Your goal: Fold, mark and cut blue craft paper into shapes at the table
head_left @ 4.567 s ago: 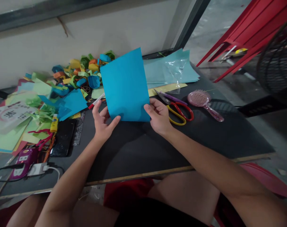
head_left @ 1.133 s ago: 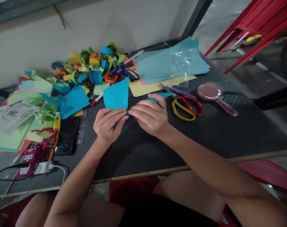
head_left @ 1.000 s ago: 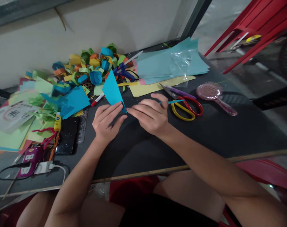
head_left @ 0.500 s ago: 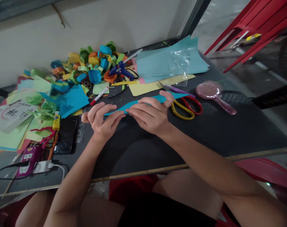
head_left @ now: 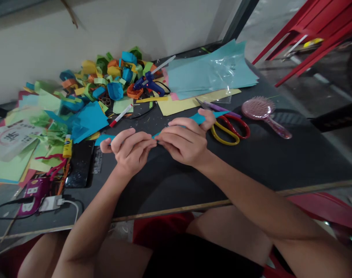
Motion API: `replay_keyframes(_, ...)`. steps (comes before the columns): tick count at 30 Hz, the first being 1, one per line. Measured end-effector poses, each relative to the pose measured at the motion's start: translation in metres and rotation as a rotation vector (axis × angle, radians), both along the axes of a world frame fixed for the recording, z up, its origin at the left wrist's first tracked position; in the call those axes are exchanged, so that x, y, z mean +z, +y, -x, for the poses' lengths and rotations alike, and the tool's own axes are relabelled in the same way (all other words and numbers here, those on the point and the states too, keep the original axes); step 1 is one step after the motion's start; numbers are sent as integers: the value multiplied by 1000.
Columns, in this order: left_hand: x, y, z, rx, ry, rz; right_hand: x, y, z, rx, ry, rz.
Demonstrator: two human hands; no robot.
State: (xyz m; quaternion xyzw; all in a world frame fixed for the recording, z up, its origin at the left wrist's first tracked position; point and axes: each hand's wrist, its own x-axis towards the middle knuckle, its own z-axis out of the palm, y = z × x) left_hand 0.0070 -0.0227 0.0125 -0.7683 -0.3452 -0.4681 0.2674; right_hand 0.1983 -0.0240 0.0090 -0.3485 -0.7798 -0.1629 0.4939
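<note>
A strip of blue paper [head_left: 198, 118] stretches between my two hands above the dark table. My left hand [head_left: 132, 150] pinches it near the middle, its little finger lying by the paper's left end. Close beside it, my right hand [head_left: 186, 141] grips the same paper, fingertips almost touching those of the left. Much of the strip is hidden behind my fingers. Just right of my right hand lie scissors [head_left: 226, 133] with red and yellow handles. A red-capped white marker [head_left: 121, 116] rests beyond my left hand.
Behind are a heap of folded coloured paper pieces [head_left: 114, 90], a blue glue gun [head_left: 149, 83] and light blue sheets [head_left: 193, 77]. A phone [head_left: 80, 164], glue stick [head_left: 67, 146] and purple power socket [head_left: 33, 195] lie left. A pink hairbrush [head_left: 258, 108] lies right.
My left hand has turned and its fingers have closed in more, moving slightly right toward my right hand. The paper's left end now shows beyond the left fingers.
</note>
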Motion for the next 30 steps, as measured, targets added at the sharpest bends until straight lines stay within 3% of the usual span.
replay_keyframes(4, -1, 1, 2, -106, -15, 56, -1, 1, -1, 43, -10, 155)
replay_keyframes(7, -5, 4, 7, -106, -51, 172, -1, 4, -4, 61, -41, 228)
replay_keyframes(16, -17, 9, 17, -53, -133, 252, -2, 7, -6, 85, -25, 224)
replay_keyframes(23, -16, 14, 22, -17, -149, 440, -1, 9, -6, 106, -19, 182)
replay_keyframes(30, -19, 13, 20, 42, -73, 230, -1, 11, -9, 117, -51, 160)
